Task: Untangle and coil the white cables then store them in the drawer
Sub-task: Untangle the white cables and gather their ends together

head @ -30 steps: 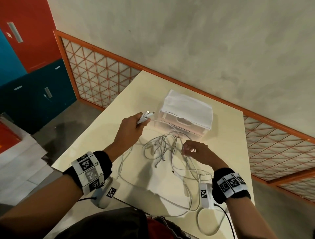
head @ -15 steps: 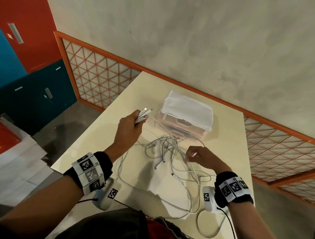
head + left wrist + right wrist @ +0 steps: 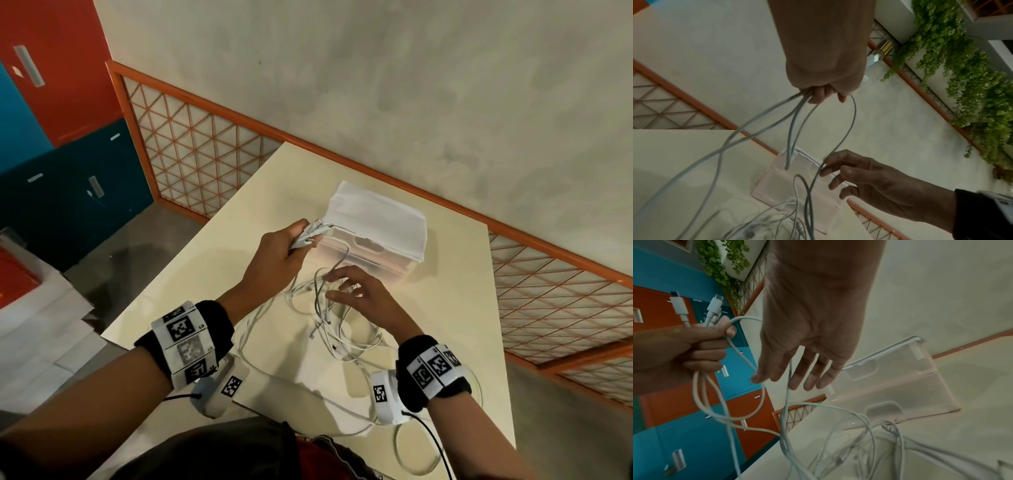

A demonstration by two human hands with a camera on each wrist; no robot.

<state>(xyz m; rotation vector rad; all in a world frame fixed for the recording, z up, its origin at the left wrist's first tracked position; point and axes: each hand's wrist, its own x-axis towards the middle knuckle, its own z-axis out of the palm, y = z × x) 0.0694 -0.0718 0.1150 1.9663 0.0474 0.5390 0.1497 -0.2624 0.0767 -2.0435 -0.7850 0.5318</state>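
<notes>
Untangling stage only: white cables lie knotted on tabletop just in front of drawer, nothing coiled or stored. Left hand fists several plug ends, raised beside drawer. Right hand spread wide, fingertips brushing one strand.

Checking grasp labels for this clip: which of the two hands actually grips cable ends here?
The left hand: it grips several white cables near their connectors, lifted by the drawer box. The right hand has spread fingers among the strands.
</notes>
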